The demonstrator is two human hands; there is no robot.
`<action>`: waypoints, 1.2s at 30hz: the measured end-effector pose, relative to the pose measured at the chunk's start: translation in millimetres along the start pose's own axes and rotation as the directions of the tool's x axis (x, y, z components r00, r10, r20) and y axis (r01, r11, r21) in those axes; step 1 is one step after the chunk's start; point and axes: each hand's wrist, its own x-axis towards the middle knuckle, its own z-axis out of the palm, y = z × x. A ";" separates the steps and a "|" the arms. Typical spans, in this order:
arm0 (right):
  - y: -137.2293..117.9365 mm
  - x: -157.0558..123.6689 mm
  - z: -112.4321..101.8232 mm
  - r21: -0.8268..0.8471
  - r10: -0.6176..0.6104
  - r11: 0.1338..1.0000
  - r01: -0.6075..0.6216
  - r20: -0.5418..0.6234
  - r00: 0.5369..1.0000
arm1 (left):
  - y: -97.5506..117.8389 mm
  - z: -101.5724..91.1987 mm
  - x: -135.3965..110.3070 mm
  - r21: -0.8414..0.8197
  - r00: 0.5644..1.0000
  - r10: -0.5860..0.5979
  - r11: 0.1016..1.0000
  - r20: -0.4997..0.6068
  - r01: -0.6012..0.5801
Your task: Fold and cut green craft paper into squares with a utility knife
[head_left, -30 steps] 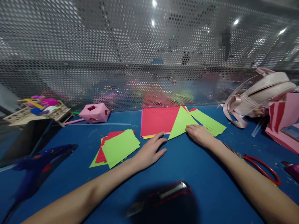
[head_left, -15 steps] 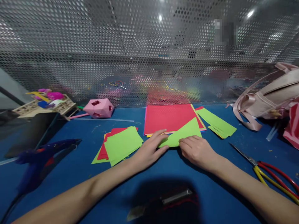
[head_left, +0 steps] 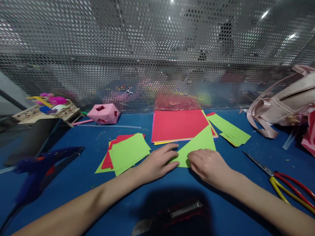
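Observation:
A green sheet of paper (head_left: 202, 144), triangular in outline, lies on the blue table with its upper tip over a stack of coloured paper (head_left: 180, 123), red on top. My left hand (head_left: 161, 163) rests at the sheet's left corner, thumb and fingers stretched and apart. On its lower middle sits my right hand (head_left: 208, 165), fingers curled and pressed together against the paper; the fingertips are partly hidden. Green and red paper pieces (head_left: 129, 152) are piled left of my left hand. Green paper strips (head_left: 227, 127) lie right of the stack.
Scissors (head_left: 273, 175) with red and yellow handles lie at right, near a pink bag (head_left: 287, 101). At left are a blue glue gun (head_left: 36, 170), a pink faceted paper shape (head_left: 104, 114) and a wooden rack (head_left: 66, 111). A cutter knife (head_left: 184, 211) is in front; perforated metal (head_left: 137, 65) stands behind.
The green sheet's lower edge has come down toward me, so more of its face shows below my fingers. Both hands have stayed nearly in place.

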 end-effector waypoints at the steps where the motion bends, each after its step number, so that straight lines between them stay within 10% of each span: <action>1: 5.6 0.1 -3.6 0.092 0.069 0.993 -0.072 0.037 0.997 | 0.5 0.0 -0.6 0.022 1.000 0.019 1.000 0.016 -0.019; 4: 36.3 -0.8 -17.1 0.416 0.406 0.795 -0.441 0.175 0.897 | 0.5 0.9 -1.6 0.068 0.997 0.057 0.996 0.046 -0.060; 8: 87.5 -7.2 -27.9 0.491 0.609 0.600 -0.631 0.231 0.759 | -2.9 3.8 -1.7 0.074 0.997 0.045 0.996 0.069 -0.050; 17: 104.6 -10.4 -18.7 0.722 0.708 0.151 -0.675 0.398 0.584 | -2.7 4.5 -0.1 0.025 0.996 0.038 0.999 0.076 -0.040; 27: 85.1 1.8 -22.8 0.874 0.718 0.086 -0.478 0.279 0.638 | -4.2 5.0 -2.8 0.019 0.999 0.018 1.000 0.048 -0.019; 34: 57.7 7.5 -19.9 0.944 0.656 0.157 -0.292 0.121 0.745 | 2.4 2.1 4.9 -0.092 0.996 -0.083 0.992 0.016 0.084; 36: 48.3 7.4 -20.9 0.919 0.640 0.288 -0.268 0.023 0.768 | 4.5 0.1 8.2 -0.146 0.983 -0.180 0.974 -0.023 0.175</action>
